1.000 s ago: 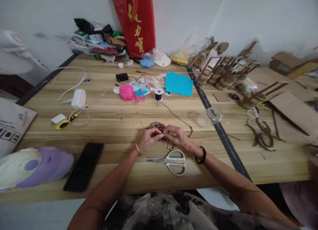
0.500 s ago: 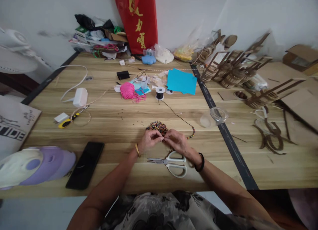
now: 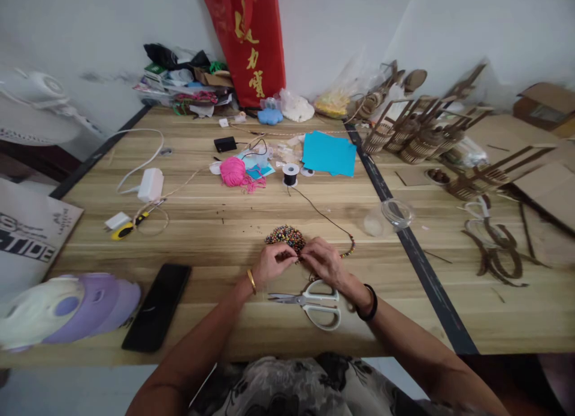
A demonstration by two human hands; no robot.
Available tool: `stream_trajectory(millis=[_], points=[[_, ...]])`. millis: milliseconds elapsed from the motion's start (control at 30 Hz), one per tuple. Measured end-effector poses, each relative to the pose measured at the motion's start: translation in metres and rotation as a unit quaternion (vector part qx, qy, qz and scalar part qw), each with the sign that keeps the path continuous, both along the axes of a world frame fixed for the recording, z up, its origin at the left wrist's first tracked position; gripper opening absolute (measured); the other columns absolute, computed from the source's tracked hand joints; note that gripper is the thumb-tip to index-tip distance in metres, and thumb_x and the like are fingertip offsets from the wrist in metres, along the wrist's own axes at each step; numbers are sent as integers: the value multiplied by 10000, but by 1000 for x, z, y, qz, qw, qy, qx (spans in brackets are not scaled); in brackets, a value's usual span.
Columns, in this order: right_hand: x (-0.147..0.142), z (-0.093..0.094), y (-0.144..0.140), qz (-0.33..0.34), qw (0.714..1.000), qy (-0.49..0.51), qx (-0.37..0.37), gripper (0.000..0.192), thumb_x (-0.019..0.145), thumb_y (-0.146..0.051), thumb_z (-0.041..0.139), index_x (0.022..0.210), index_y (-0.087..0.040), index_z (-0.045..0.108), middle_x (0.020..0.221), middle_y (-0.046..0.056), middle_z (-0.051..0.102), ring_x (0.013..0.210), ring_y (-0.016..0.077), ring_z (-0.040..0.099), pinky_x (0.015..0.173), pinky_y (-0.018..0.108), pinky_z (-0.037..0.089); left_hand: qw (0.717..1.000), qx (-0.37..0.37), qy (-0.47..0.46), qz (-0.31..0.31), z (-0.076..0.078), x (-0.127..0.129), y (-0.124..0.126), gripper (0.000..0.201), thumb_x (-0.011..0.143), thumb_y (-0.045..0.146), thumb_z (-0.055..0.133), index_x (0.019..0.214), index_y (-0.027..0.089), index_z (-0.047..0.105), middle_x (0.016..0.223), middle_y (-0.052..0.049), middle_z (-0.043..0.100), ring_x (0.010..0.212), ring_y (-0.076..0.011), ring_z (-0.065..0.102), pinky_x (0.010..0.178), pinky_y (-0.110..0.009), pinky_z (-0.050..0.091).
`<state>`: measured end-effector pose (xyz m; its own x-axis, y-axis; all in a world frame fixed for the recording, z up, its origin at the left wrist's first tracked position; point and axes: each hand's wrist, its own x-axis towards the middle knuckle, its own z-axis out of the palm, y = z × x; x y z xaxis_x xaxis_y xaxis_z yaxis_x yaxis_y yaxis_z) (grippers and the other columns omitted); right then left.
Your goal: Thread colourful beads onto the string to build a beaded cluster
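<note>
A heap of small multicoloured beads (image 3: 285, 236) lies on the table just beyond my fingertips. My left hand (image 3: 275, 262) is closed in a pinch at the heap's near edge; what sits between its fingers is too small to tell. Opposite it, almost touching, my right hand (image 3: 323, 261) pinches with thumb and forefinger. A black cord (image 3: 314, 206) runs from a white-flanged spool (image 3: 290, 176) to a strung row of beads (image 3: 352, 243), which curves in under my right hand. White-handled scissors (image 3: 320, 308) lie below my hands, blades pointing left.
Pink yarn (image 3: 233, 172) and blue sheets (image 3: 329, 154) lie beyond the spool. A phone (image 3: 157, 308) and a purple-and-white device (image 3: 72, 311) are on the left. Clear round containers (image 3: 396, 214) stand to the right, with brown basket-like pieces (image 3: 422, 143) behind them.
The whole view has shifted slightly, so everything sits a little lower. Both hands keep their pinch beside the bead heap, with only small finger movement.
</note>
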<state>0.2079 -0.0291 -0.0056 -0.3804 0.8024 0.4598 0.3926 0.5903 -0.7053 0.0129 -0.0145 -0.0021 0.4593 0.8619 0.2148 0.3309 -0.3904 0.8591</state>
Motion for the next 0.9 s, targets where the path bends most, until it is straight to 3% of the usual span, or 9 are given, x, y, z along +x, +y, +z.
stream_trajectory(millis=[167,267,400,900], points=[[2,-7,2,-29,1000,4,3,94,911,-240,529,866,-198,600,799,51,605,757,174,559,686,307,465,982,149,108,-44,-5,2,-6,102,827,152,574,770,148,658,753,-48,654,720,-144,584,688,-258,468],[1,-8,2,-30,1000,7,3,109,915,-246,519,852,-195,593,781,50,598,738,172,553,670,303,461,959,196,193,-63,-5,2,-9,132,860,172,539,819,158,664,805,-55,655,791,-161,590,766,-292,474],[1,-7,1,-21,1000,5,-5,111,918,-246,512,861,-192,590,788,52,598,747,171,553,681,303,461,944,202,255,-64,-2,2,-11,140,873,201,532,849,161,665,827,-54,645,828,-169,582,788,-300,473],[0,-11,0,-19,1000,6,0,120,920,-256,513,862,-195,598,792,54,599,743,173,558,672,305,461,946,175,263,-68,-2,4,-9,162,882,204,516,865,157,669,847,-65,648,824,-181,580,748,-299,461]])
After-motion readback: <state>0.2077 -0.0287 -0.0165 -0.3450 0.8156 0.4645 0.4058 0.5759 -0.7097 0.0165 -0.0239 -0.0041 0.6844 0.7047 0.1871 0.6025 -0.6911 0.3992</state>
